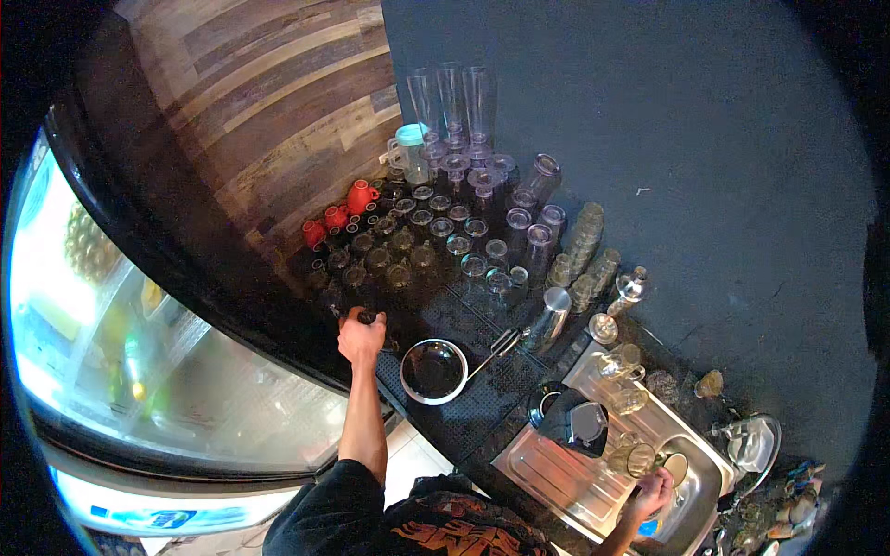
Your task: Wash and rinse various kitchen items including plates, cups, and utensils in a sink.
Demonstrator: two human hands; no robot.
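Note:
My left hand [362, 335] is closed around a small dark object [366, 317], perhaps a cup, at the left edge of the black counter mat [445, 410]. Behind it stand glass mugs [377, 257] in rows. To its right lies a black bowl with a white rim [434, 372]. My right hand [653, 490] is over the near side of the steel sink [702, 507], its fingers at a glass mug [631, 459] and another glass [674, 469]; whether it grips either is unclear. A black square dish [587, 424] rests on the drainboard [549, 479].
Upturned glasses [459, 243], red cups [360, 197] and a jug with a turquoise lid [417, 163] crowd the back. A metal shaker [553, 320] and stacked glasses [587, 233] line the dark wall. The faucet [758, 445] stands beyond the sink; a lit display fridge [208, 361] fills the left.

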